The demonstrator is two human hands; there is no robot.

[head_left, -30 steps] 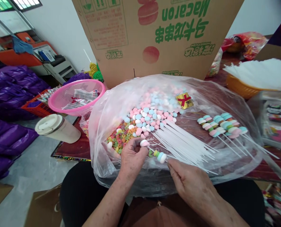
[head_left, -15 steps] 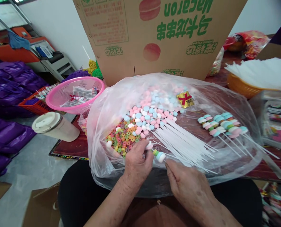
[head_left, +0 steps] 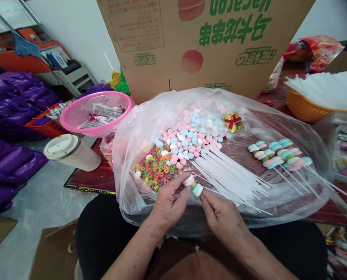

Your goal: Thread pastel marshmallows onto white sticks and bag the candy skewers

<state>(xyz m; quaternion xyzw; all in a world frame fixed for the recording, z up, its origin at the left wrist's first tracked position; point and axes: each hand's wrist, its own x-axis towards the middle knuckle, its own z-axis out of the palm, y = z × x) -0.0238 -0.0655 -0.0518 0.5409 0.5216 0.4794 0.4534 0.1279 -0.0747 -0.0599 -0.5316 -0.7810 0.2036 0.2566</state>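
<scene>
My left hand (head_left: pixel 173 198) pinches a pink-and-white marshmallow (head_left: pixel 188 180) between thumb and forefinger. It sits against a green ring candy and a blue-and-white marshmallow (head_left: pixel 197 189) on a skewer. My right hand (head_left: pixel 220 212) is closed just below these sweets, around the skewer's stick, which is mostly hidden by the fingers. Beyond my left hand lie loose ring candies (head_left: pixel 158 171) in several colours, and behind them a heap of pink, white and blue marshmallows (head_left: pixel 183 142). A bundle of white sticks (head_left: pixel 231 177) lies beyond my right hand. Finished-looking candy skewers (head_left: pixel 278 153) rest to the right.
Everything lies in an opened clear plastic bag (head_left: pixel 126 163) on a dark red table (head_left: pixel 88 179). A cardboard box (head_left: pixel 220 58) stands behind. At left are a pink basket (head_left: pixel 65 116) and a lidded cup (head_left: pixel 82 155); at right, an orange basket of sticks (head_left: pixel 298 107).
My left hand has brought the pink-and-white marshmallow up against the green ring candy; a gap showed there before. My right hand has moved slightly left and up with the skewer.
</scene>
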